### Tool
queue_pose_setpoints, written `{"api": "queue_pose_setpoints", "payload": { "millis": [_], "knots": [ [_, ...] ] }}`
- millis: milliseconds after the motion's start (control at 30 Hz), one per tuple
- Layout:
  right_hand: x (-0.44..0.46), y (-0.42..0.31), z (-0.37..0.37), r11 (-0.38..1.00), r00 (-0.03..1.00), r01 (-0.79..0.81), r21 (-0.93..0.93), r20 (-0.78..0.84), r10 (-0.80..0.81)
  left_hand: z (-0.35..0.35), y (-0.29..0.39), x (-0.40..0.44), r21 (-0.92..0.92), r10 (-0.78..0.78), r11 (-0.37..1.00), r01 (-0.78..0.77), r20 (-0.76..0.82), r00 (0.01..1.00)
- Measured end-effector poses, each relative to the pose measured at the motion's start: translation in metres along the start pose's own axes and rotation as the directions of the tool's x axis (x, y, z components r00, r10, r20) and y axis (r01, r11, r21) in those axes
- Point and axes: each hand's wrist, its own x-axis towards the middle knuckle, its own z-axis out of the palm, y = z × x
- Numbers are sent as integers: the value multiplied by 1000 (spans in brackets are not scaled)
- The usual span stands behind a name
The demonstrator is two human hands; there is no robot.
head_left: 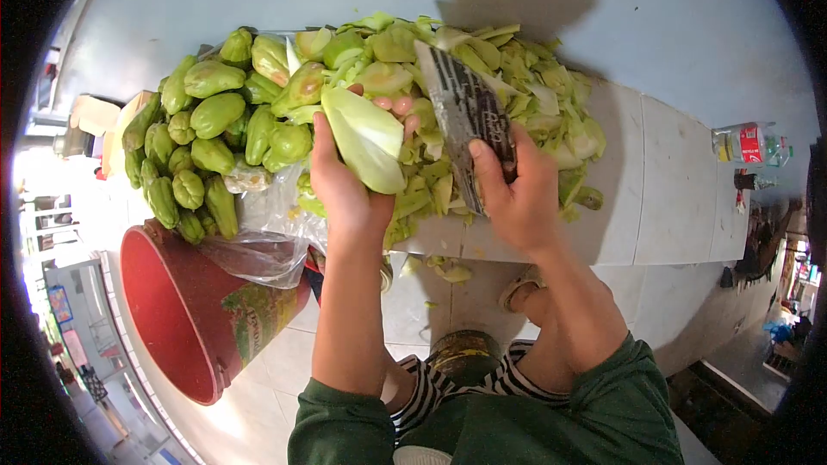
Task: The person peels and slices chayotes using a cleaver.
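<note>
My left hand (347, 185) is wrapped round a pale green, peeled chayote (362, 142) with a white cut face on its upper right side. In my right hand (521, 194) is a broad cleaver (465, 116), its dark, streaked blade pointing up and to the left. The blade is beside the chayote, apart from it. Behind and under both hands spreads a heap of green peelings and cut pieces (538, 112). Whole green chayotes (215, 114) are piled to the left of my left hand. The cleaver's handle is mostly hidden by my fingers.
A large red bucket (172, 319) lies tipped on the left, with a clear plastic bag (271, 258) by its rim. The tiled ledge (680, 181) runs along the wall. A plastic bottle (751, 145) lies at its right end. Scraps (452, 273) lie on the floor below.
</note>
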Motion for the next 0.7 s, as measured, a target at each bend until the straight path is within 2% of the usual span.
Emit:
{"api": "queue_pose_setpoints", "payload": {
  "millis": [67,167,300,367,500,600,633,667,700],
  "knots": [
    [4,7,-2,1000,999,-5,-16,-37,5,-15,8,6,-220,-98,966,137,179,979],
    [4,11,-4,998,1000,-8,69,-8,9,-16,20,5,-219,-120,964,153,157,980],
    [1,8,-3,998,999,-38,56,35,36,-23,26,6,-236,-127,957,168,180,975],
    [0,3,-4,998,996,-33,-54,77,38,-24,28,6,-154,-148,974,169,140,979],
    [-3,6,-1,994,995,47,-94,96,-38,-26,28,5,-29,-161,986,165,113,980],
    [-6,5,-1,999,988,-13,-30,153,18,-31,34,5,-60,-215,972,228,165,962],
    [-6,4,-2,989,973,-109,98,215,86,-30,35,5,-61,-215,972,227,164,963],
    [-7,3,-3,953,948,-209,218,284,143,-28,37,4,4,-178,984,179,161,971],
    [-8,2,-5,953,948,-209,218,285,142,-26,39,3,69,-140,989,130,160,977]
  ]
}}
